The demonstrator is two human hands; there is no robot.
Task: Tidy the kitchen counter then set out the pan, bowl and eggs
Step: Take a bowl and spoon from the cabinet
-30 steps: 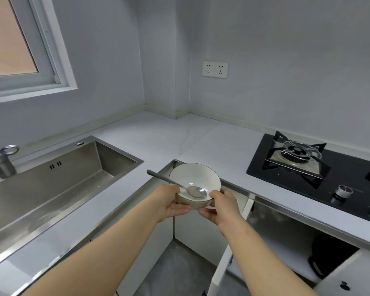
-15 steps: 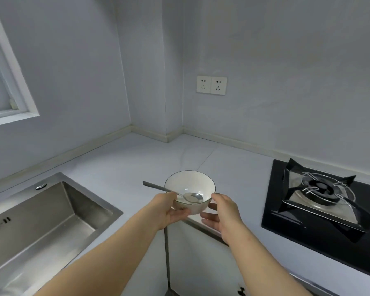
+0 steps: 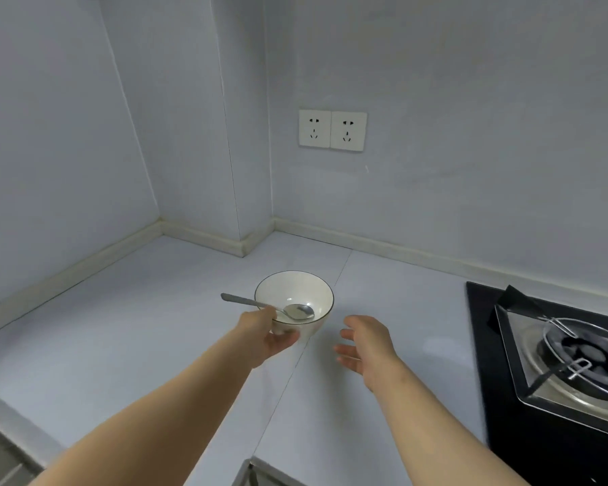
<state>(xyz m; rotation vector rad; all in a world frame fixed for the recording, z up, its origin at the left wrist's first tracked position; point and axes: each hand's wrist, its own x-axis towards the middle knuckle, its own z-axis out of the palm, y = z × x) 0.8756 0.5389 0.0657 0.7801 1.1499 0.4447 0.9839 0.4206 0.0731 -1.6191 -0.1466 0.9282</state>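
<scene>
On the pale worktop [image 3: 137,327], a little left of centre and well short of the far corner, is a white bowl [image 3: 295,292] with a thin dark rim, upright and open to the camera; whether its base rests on the surface or hangs just above it cannot be told. A metal spoon [image 3: 260,304] lies inside, its scoop on the near right of the bottom and its handle leaning over the left rim and sticking out to the left. The left hand [image 3: 267,336] grasps the bowl at its near left side: the thumb lies at the rim beside the spoon handle and the fingers curl under the wall of the bowl. The right hand [image 3: 369,345] is released and holds nothing, its fingers loosely spread and the palm turned left toward the bowl, near it but apart. A thin seam [image 3: 288,380] in the worktop runs from behind the bowl toward the near edge. To the right sits a black glass gas hob [image 3: 488,345] with one burner [image 3: 583,359] in view. On the far wall [image 3: 471,135], above the bowl, are two white sockets [image 3: 332,129] side by side. At the near left corner shows the steel edge of a sink [image 3: 0,450]
</scene>
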